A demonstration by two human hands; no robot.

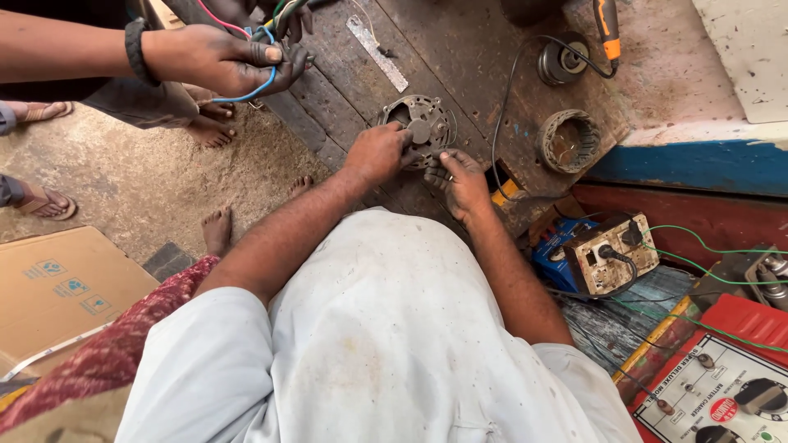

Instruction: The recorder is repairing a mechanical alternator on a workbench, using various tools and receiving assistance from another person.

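Fingers [402, 152] of the left hand [379, 152] pinch the round metal motor plate [420, 123] at its near rim, apparently to keep it flat on the worn wooden desk [460, 57], while the right hand [460, 182] rests just beside it, fingertips curled against the plate's lower edge as if steadying it. Up and to the left of those fingers, another person's hand [222, 59] grips a bundle of coloured wires [263, 49], held clear of the plate; a ribbed metal ring [568, 141] sits apart to the right.

A worn wooden bench [345, 74] carries a round metal housing [423, 123], a coil ring [569, 141] and a metal strip [376, 52].
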